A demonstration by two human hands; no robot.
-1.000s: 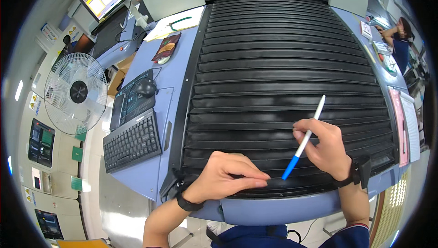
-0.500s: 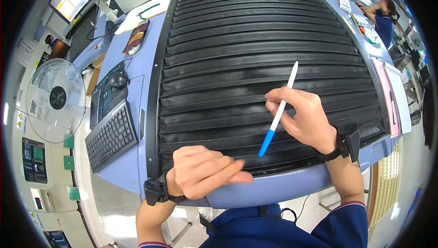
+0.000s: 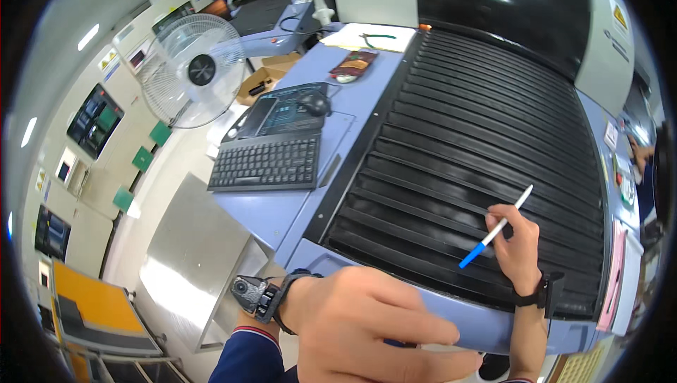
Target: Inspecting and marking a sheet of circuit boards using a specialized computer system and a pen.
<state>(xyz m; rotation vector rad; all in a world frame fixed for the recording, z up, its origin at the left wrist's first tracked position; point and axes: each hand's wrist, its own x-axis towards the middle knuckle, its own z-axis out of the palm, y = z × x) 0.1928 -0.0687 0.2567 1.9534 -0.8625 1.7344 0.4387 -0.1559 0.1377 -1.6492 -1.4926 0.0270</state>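
Note:
A white pen with a blue end [image 3: 520, 201] is pinched between the thumb and fingers of my right hand [image 3: 520, 245]. It slants above the near right part of a black pleated cover [image 3: 423, 178], white tip pointing away from me. My left hand [image 3: 374, 326] is large and slightly blurred at the lower middle, in front of the machine's blue front edge. Its thumb and fingers reach rightward with a gap between them, and no object shows in it. Both wrists carry black strapped devices.
Left of the cover are a keyboard [image 3: 268, 163], a mouse [image 3: 314, 103], a brown packet [image 3: 354, 65] and green-handled pliers [image 3: 377, 36]. A fan [image 3: 201, 70] stands beyond. A pink folder [image 3: 615, 277] lies at the right edge. Another person's hand [image 3: 640, 152] shows far right.
The view has swung left, so the cover sits farther right. My left hand has come closer and lower in the picture, its fingers opening. My right hand still grips the pen.

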